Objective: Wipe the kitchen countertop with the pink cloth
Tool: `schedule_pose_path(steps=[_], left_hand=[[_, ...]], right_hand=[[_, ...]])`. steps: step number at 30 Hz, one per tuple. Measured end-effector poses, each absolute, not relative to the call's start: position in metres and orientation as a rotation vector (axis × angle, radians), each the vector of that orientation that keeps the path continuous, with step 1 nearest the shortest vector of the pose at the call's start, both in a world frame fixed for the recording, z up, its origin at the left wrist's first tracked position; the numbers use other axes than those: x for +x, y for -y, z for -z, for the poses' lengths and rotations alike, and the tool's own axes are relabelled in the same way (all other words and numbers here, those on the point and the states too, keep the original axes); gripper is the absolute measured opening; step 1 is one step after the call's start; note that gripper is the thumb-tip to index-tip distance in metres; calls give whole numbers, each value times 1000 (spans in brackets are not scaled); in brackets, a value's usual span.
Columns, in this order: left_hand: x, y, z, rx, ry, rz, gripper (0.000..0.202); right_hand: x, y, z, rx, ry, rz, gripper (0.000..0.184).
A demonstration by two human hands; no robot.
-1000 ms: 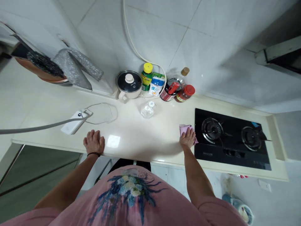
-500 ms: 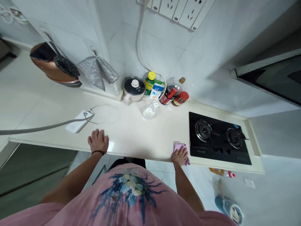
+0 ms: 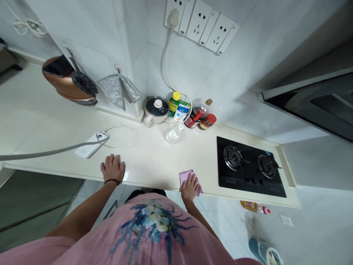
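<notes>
My left hand rests open on the pale countertop near its front edge, fingers spread, holding nothing. A dark bead bracelet circles its wrist. Closest to it is a white power bank with a cable, lying behind and to the left. My right hand is closed over a pink cloth, pressing it against the counter at the front edge. The palm hides part of the cloth. To the right of that hand lies the black gas hob.
A small clear bottle stands mid-counter. Behind it are a lidded pot, a yellow-capped bottle, a white-blue packet and a red-lidded jar. A grey hose crosses at left. A range hood juts out at upper right.
My right hand has slid left along the front edge with the cloth, away from the hob. My left hand stays in place on the counter. The view has shifted slightly.
</notes>
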State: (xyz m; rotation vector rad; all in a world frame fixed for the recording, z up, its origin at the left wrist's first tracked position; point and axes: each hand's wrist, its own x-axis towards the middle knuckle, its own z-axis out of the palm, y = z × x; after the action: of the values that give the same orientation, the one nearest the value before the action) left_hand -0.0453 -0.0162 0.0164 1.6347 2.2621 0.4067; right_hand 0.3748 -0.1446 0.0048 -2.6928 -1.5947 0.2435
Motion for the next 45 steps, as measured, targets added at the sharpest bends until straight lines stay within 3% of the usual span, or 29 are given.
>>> schedule_pose_path(steps=[9, 17, 32, 45], left_hand=[[-45, 15, -13, 1622, -2303, -382, 62], [-42, 16, -13, 1638, -2339, -388, 62], [-43, 15, -9, 1590, -2360, -370, 60], [-43, 16, -10, 1572, -2351, -350, 60]], right_hand=[[387, 114, -16, -2677, 1817, -328, 64], [406, 24, -20, -2602, 2058, -417, 67], [410, -150, -16, -2472, 2181, -311, 67], [415, -205, -10, -2420, 2194, -287, 73]])
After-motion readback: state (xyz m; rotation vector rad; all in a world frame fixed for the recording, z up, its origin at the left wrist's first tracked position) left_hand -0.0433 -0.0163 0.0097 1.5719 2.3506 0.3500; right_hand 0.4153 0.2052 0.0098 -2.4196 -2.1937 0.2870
